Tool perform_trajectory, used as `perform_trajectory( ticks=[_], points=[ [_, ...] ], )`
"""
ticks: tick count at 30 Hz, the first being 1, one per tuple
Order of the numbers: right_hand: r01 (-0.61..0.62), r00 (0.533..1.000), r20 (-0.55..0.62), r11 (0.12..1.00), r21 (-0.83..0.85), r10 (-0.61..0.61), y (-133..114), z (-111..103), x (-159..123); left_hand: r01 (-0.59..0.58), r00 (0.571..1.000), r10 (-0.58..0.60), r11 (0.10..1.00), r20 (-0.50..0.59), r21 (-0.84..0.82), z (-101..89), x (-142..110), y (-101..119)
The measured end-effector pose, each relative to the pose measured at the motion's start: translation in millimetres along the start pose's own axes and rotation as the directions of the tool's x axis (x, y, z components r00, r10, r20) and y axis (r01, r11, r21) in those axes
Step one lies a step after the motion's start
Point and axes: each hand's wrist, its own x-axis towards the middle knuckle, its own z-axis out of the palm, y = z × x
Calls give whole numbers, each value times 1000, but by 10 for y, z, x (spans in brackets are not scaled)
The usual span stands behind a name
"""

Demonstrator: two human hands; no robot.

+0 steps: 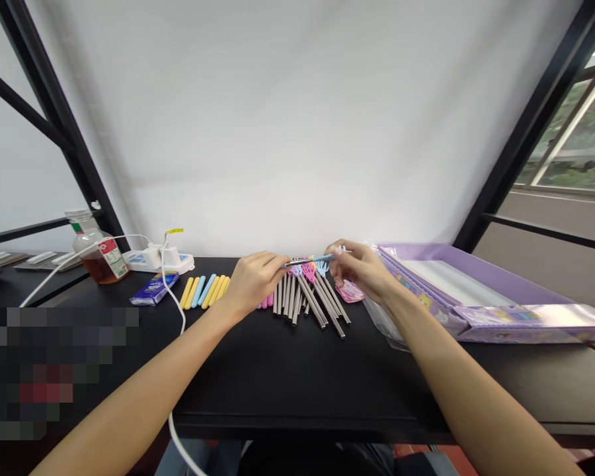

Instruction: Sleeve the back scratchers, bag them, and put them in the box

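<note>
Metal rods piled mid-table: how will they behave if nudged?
The metal rods probably roll or slide easily, looking round and smooth. They're likely stiff, since they lie straight without visible bends. Pushing one may drag neighbours, as rods overlap and their coloured heads crowd together.

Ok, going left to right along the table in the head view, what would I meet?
Bottle of amber liquid, blue packet, row of yellow and blue sticks, left hand, cluster of metal rods, right hand, purple box.
</note>
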Motion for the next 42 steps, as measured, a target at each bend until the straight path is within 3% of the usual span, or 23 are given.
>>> perform_trajectory(
  ticks=[3,7,12,17,20,23,26,31,33,34,35,36,37,38,39,42],
  points=[
    [-22,996,-86,999,-42,18,-16,-30,1,24,999,-24,1000,21,-2,-39,16,-36],
    [42,993,-97,982,-182,-60,-12,-33,4,51,996,-51,999,69,2,-35,-16,-63],
    [124,983,-123,988,-95,-135,31,38,18,40,989,-49,997,137,73,-9,-30,-35],
    [66,997,-52,997,29,-65,80,285,21,13,992,-26,994,125,105,-22,12,52],
    [13,993,-119,984,175,8,62,337,23,31,989,-51,990,141,140,-56,23,18],
    [-29,981,-181,981,192,64,34,314,18,-8,988,-17,987,157,158,-87,25,-29],
    [-23,980,-187,980,198,61,36,352,5,-26,988,-4,981,156,193,-87,44,19],
    [28,983,-182,966,258,20,-13,401,30,36,977,-87,967,192,253,-67,92,119],
    [100,947,-320,942,321,9,-99,199,51,83,964,-140,966,227,245,-107,88,4],
    [170,899,-438,918,358,4,-151,36,55,109,955,-167,966,246,233,-143,79,-94],
    [276,812,-584,881,384,0,-202,-151,52,138,944,-194,967,266,215,-185,66,-208],
    [405,691,-722,833,378,-8,-245,-345,42,167,931,-219,967,292,192,-230,51,-326],
    [501,572,-820,795,344,-6,-275,-523,26,195,916,-238,968,324,160,-269,35,-435],
    [534,494,-869,785,315,12,-290,-667,7,202,901,-235,971,366,127,-297,20,-522],
    [528,475,-879,785,323,42,-290,-764,-11,189,888,-213,977,407,97,-310,8,-579],
    [481,538,-841,801,356,51,-228,-783,-25,157,885,-180,984,430,89,-249,-6,-568]
  ],
)
